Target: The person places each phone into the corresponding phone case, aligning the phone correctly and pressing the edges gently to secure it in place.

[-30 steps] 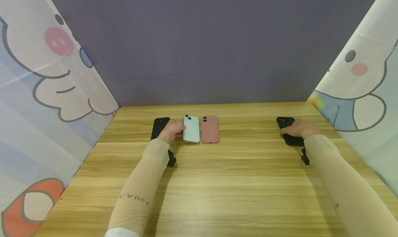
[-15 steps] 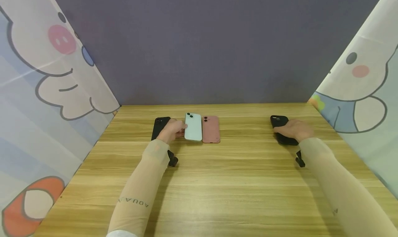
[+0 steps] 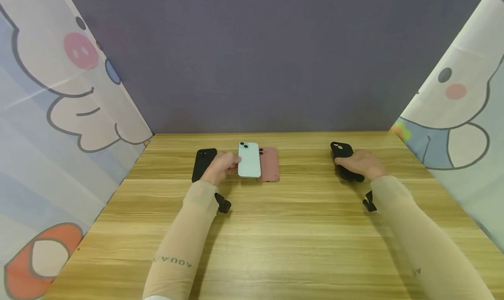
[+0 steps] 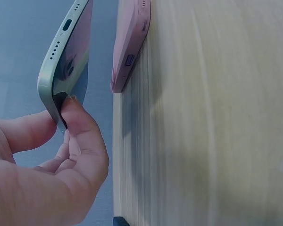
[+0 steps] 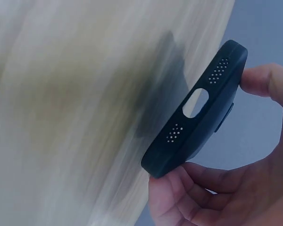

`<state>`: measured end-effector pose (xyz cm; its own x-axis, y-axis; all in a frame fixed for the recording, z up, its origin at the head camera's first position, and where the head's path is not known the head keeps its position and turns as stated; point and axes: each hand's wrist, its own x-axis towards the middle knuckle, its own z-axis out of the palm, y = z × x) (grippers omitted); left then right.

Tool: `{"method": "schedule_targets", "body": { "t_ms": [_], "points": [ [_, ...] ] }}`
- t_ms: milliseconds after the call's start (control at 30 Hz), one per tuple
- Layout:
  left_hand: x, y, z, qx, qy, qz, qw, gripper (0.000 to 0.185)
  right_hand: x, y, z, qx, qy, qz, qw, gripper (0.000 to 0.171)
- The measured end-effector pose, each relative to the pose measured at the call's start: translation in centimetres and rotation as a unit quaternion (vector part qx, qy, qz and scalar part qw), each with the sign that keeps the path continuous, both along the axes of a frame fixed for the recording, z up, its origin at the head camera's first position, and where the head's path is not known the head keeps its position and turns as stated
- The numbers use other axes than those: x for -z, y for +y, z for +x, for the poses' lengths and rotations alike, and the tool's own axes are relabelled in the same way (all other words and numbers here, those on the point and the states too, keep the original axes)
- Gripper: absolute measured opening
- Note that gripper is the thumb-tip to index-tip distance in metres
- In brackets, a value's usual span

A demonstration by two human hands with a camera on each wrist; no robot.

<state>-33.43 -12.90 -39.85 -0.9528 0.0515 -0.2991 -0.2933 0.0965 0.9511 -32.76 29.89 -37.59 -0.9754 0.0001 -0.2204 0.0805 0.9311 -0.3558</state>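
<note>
My left hand [image 3: 222, 166] pinches a pale mint smartphone [image 3: 250, 160] by its left edge, thumb on one face and fingers on the other. The phone is off the table, back up, and in the head view it overlaps a pink phone [image 3: 270, 165] lying on the wood. In the left wrist view its charging port [image 4: 67, 24] and dark glossy screen side show. My right hand [image 3: 363, 163] grips a black phone case [image 3: 341, 150] across its width, raised and tilted above the table. Light shows through the case's port opening [image 5: 195, 103] and its camera cutout.
A black phone [image 3: 202, 163] with two lenses lies left of my left hand, partly hidden by it. The wooden tabletop [image 3: 283, 238] ends at a grey back panel [image 3: 267, 64]. Cartoon-printed cloths [image 3: 75, 85] hang at both sides.
The mint phone has lifted and shifted right, now covering part of the pink phone. My right hand has raised the black case and carried it left.
</note>
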Motion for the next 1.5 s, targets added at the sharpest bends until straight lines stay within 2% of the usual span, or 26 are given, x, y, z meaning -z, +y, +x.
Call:
{"method": "schedule_targets", "body": {
  "t_ms": [133,433,867,1167,1367,1500],
  "points": [
    [0.1,-0.1,0.1,0.004,0.005,-0.003,1.0,0.031,0.0,-0.8,0.3,-0.002,-0.003,-0.004,1.0,0.084],
    [0.0,-0.1,0.6,0.011,0.008,0.007,0.9999,0.029,0.5,-2.6,0.7,-0.002,0.014,-0.028,1.0,0.074],
    [-0.2,0.4,0.7,-0.003,0.014,0.019,0.9997,0.028,0.5,-4.2,0.9,0.004,0.02,-0.072,0.997,0.068],
    [-0.6,1.0,0.9,0.006,0.016,0.032,0.9994,0.031,0.4,-5.1,1.1,0.002,0.021,-0.085,0.996,0.066],
    [-0.7,1.4,1.0,-0.008,0.014,0.039,0.9991,0.029,0.0,-5.8,1.3,0.0,0.024,-0.099,0.995,0.066],
    [-0.7,1.7,0.9,-0.004,0.014,0.052,0.9986,0.027,-0.2,-6.6,1.4,-0.002,0.022,-0.105,0.994,0.068]
  ]
}}
